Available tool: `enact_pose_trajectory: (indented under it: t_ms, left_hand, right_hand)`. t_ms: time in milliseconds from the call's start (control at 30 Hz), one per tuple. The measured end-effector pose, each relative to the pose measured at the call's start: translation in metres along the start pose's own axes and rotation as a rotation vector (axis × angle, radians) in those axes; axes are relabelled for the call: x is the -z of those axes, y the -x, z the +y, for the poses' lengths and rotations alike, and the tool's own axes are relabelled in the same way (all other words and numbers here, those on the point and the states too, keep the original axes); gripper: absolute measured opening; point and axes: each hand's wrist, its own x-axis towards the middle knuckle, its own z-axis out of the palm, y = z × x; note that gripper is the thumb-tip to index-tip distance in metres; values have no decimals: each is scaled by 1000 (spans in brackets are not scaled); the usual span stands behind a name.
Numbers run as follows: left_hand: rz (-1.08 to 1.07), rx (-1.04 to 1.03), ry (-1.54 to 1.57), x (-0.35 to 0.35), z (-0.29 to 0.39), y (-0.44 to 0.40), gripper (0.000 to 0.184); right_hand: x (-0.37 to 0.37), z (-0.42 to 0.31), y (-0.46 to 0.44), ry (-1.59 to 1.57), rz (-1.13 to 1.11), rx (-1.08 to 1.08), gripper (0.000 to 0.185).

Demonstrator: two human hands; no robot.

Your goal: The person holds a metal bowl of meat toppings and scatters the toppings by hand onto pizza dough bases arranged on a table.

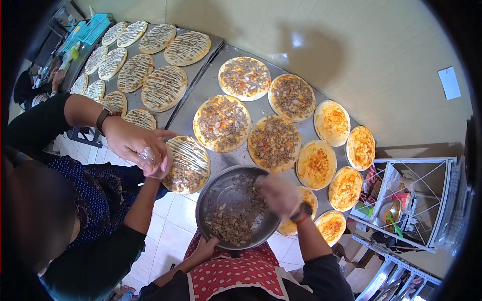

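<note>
My left hand (205, 249) grips the near rim of a round metal bowl (228, 176), its fingers curled over the edge. Crumbled cooked ground meat (232, 223) lies in the bowl, heaped toward the near left. Over the bowl's right rim is my right hand (281, 195), blurred by motion, so its fingers are unclear. Just beyond the bowl is a flat round pizza base topped with meat (274, 143). To the right are bases with only orange sauce (316, 164). Left of the bowl, a meat-topped base with white sauce lines (186, 165) sits at the table edge.
A co-worker's hands (145, 153) squeeze a clear bag at my left. The metal table (233, 159) holds several topped bases; another at left holds sauce-striped pizzas (164, 89). A white wire rack (401, 200) stands at right. Another person (37, 88) is far left.
</note>
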Motion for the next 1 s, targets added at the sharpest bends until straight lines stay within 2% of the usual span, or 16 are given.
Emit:
enact_pose_trajectory:
  t_ms: [33, 100, 233, 300, 333, 400, 433, 500, 600, 667, 733, 800, 867, 933, 1000]
  left_hand:
    - [-6, -2, -5, -3, 5, -1, 38]
    - [10, -13, 80, -10, 11, -3, 36]
    - [-13, 40, 81, -16, 10, -9, 37]
    - [-6, -133, -56, -17, 10, -10, 35]
    - [-8, -136, -62, -18, 13, -10, 35]
    - [-19, -65, -24, -20, 18, -8, 33]
    - [-20, -65, -29, -22, 17, -8, 33]
    - [21, -77, 86, -24, 11, -11, 21]
    - [-86, 11, 184, -16, -31, -32, 22]
    - [-95, 30, 155, -16, -26, -30, 23]
    - [-105, 48, 126, -17, -13, -25, 23]
    - [-116, -58, 3, -21, -1, -18, 28]
    - [-109, -37, 34, -21, -11, -19, 31]
    - [-117, -61, 123, -23, -14, -15, 31]
    - [-133, -91, 178, -23, -20, -15, 29]
  right_hand:
    - [-11, -11, 12, -99, -129, 52, 17]
    - [-40, -22, 33, 86, -397, -92, 26]
    - [-76, -19, 57, 74, -451, 11, 33]
    - [-72, -23, 54, 37, -754, -153, 28]
    - [-67, -26, 55, 36, -747, -155, 28]
    - [-57, -32, 58, -35, -316, -199, 18]
    - [-64, -30, 64, -38, -311, -201, 18]
    - [-82, -21, 78, -72, -431, -156, 12]
    - [-59, -16, 71, -62, -333, -137, 12]
    - [-11, -15, 51, -261, -401, -210, 14]
    - [12, 4, 43, -497, -367, -269, 16]
    - [36, 21, 30, -896, -265, -404, 16]
    - [59, 32, 8, -910, -169, -445, 13]
    - [53, 56, -19, -584, -115, -574, 14]
    - [13, 113, -41, -468, 71, -366, 16]
